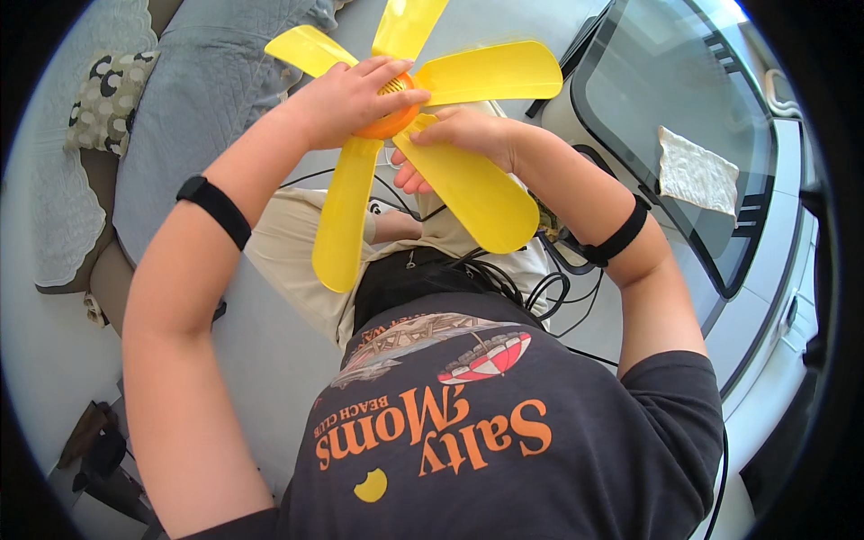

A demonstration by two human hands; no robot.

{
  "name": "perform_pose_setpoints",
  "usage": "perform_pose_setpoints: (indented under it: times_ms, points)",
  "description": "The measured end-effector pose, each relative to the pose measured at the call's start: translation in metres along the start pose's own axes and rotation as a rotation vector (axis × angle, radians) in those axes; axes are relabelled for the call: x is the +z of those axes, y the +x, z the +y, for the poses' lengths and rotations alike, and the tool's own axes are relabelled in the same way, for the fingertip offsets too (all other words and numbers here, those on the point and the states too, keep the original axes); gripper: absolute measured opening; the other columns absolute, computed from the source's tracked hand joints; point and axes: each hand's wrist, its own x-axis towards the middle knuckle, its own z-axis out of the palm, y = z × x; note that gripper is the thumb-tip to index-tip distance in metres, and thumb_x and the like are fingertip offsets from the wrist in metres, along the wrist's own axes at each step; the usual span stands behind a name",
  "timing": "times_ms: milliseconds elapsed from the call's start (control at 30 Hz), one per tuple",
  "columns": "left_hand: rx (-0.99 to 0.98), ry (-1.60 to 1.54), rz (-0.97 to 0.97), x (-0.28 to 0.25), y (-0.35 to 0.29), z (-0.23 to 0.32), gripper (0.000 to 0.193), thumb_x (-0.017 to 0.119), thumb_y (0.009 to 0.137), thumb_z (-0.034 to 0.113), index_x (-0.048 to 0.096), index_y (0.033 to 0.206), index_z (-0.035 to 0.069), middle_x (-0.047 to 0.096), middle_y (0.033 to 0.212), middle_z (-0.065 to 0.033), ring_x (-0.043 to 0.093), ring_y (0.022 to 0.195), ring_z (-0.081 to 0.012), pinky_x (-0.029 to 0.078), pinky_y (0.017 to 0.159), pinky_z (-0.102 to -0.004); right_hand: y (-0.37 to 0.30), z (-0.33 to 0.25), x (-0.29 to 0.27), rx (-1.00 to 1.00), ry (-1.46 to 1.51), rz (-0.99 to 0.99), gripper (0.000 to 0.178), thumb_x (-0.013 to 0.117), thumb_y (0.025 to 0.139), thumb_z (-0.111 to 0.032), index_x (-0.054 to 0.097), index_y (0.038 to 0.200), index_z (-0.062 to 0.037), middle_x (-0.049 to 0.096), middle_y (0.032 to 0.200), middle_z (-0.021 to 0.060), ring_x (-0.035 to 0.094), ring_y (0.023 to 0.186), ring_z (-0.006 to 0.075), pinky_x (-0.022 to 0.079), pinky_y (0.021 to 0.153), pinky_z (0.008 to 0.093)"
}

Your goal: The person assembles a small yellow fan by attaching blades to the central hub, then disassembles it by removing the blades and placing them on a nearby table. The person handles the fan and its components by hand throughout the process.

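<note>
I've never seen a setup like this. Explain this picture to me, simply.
There is no robot here, just a person working bare-handed. The one picture comes from a wide fisheye camera on their head, looking down, so straight edges bend near the rim. Picture left is the person's left.

The hands are at a yellow five-bladed fan wheel. The left hand lies over its orange hub; the right hand grips one blade near the hub, thumb on top.

At right, a cream cloth lies on a glass-topped table. At left, a patterned cushion rests on a sofa.
</note>
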Motion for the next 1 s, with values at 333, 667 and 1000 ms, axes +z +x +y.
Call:
perform_pose_setpoints:
  times_ms: [333,667,1000]
  points:
    - [-0.073,-0.198,-0.136,0.021,0.004,-0.025,0.093,0.088,0.066,0.013,0.040,0.145,0.023,0.040,0.148,-0.0164,0.045,0.133,-0.0374,0.046,0.105,-0.0427,-0.033,-0.003,0.010,0.052,-0.460,0.107,0.030,0.049,0.104,-0.022,0.058,0.113,0.0054,0.069,0.100,0.0184,0.072,0.090,0.0256,0.060,0.083,0.0358]
    - [-0.220,-0.401,-0.064,0.049,-0.012,-0.026,0.092,0.088,0.069,0.020,0.036,0.145,0.018,0.042,0.143,-0.0219,0.047,0.127,-0.0434,0.046,0.104,-0.0455,-0.124,0.033,-0.026,-0.179,-0.018,0.147,0.030,0.061,0.098,-0.022,0.059,0.111,0.0047,0.070,0.102,0.0136,0.073,0.088,0.0235,0.059,0.080,0.0345]
    - [-0.512,-0.196,0.211,-0.048,-0.054,-0.019,0.093,0.083,0.066,0.001,0.038,0.145,0.017,0.044,0.145,-0.0148,0.044,0.133,-0.0379,0.041,0.111,-0.0436,-0.153,0.016,-0.127,-0.746,-0.144,1.035,0.033,0.070,0.091,-0.021,0.062,0.111,0.0039,0.070,0.096,0.0117,0.071,0.085,0.0204,0.057,0.075,0.0341]
